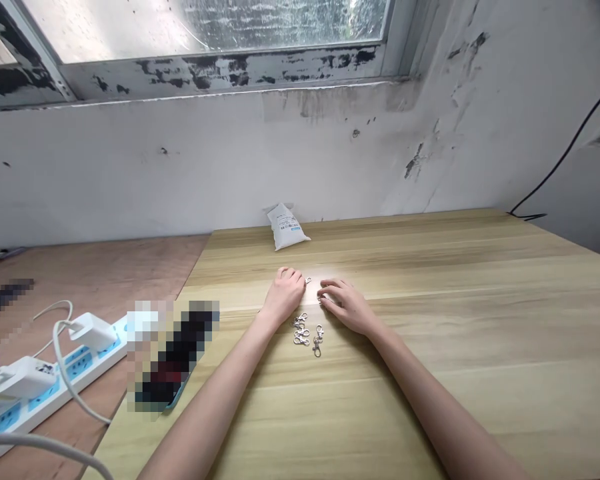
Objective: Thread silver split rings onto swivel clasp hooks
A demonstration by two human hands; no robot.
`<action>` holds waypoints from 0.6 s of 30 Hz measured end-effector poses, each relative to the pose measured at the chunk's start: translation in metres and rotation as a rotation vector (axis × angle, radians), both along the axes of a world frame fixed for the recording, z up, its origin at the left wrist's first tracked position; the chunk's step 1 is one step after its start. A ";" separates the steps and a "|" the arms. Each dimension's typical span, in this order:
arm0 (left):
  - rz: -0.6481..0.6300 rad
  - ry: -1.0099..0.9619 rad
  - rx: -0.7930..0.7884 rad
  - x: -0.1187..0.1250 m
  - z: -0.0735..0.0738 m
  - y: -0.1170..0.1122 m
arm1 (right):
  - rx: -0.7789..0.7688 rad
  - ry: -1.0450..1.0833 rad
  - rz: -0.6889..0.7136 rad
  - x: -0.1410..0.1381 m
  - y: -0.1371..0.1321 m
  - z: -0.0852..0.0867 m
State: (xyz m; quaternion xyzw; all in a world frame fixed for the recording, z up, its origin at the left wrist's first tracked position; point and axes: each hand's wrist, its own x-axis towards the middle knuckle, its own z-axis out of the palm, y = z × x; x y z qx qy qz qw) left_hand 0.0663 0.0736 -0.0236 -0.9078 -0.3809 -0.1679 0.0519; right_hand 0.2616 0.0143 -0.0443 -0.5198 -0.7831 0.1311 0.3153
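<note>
Both my hands rest on a light wooden table [430, 320], close together near its middle. My left hand [284, 292] is curled, its fingers closed round a small metal clasp [308, 281] that pokes out at the fingertips. My right hand [344, 305] lies palm down with the fingers bent and pinched on something small that I cannot make out. Just below the two hands lie several loose silver lobster clasps [306, 333] on the table top.
A small white packet [286, 227] leans by the wall behind the hands. At the left lie a blurred-out dark object [173, 363] and a white power strip [45, 383] with plugged chargers and cables. A black cable [560, 163] runs down the right wall.
</note>
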 end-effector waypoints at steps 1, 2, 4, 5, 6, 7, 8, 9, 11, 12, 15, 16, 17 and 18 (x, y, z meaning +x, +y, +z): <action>0.005 -0.003 -0.007 0.000 0.001 -0.001 | -0.002 0.001 -0.001 0.000 0.000 0.001; 0.014 -0.008 -0.017 -0.001 0.003 -0.001 | -0.004 0.001 -0.002 0.000 0.000 0.001; 0.038 -0.027 -0.043 -0.005 0.005 -0.004 | -0.006 0.002 -0.003 0.000 0.000 0.001; 0.049 -0.037 -0.058 -0.009 0.005 -0.006 | -0.007 0.003 -0.002 0.000 0.000 0.001; 0.061 -0.048 -0.073 -0.013 0.003 -0.007 | -0.007 0.003 -0.001 0.000 0.000 0.001; 0.074 -0.058 -0.085 -0.019 0.001 -0.009 | -0.008 0.005 -0.001 0.000 -0.001 0.001; 0.092 -0.069 -0.097 -0.025 -0.002 -0.011 | -0.010 0.007 0.000 -0.001 -0.001 0.001; 0.112 -0.082 -0.107 -0.031 -0.005 -0.012 | -0.013 0.009 0.000 -0.001 -0.001 0.001; 0.144 -0.108 -0.123 -0.045 -0.012 -0.014 | -0.021 0.015 0.000 -0.001 -0.001 0.002; 0.156 -0.119 -0.129 -0.052 -0.015 -0.015 | -0.026 0.019 0.001 -0.001 -0.001 0.002; 0.173 -0.136 -0.131 -0.065 -0.016 -0.015 | -0.032 0.025 0.003 -0.001 -0.001 0.002; 0.172 -0.137 -0.126 -0.065 -0.014 -0.014 | -0.030 0.026 0.005 -0.001 -0.001 0.002; 0.168 -0.135 -0.118 -0.063 -0.012 -0.013 | -0.028 0.026 0.007 -0.001 -0.001 0.002; 0.160 -0.131 -0.106 -0.058 -0.008 -0.012 | -0.025 0.026 0.009 -0.001 -0.001 0.002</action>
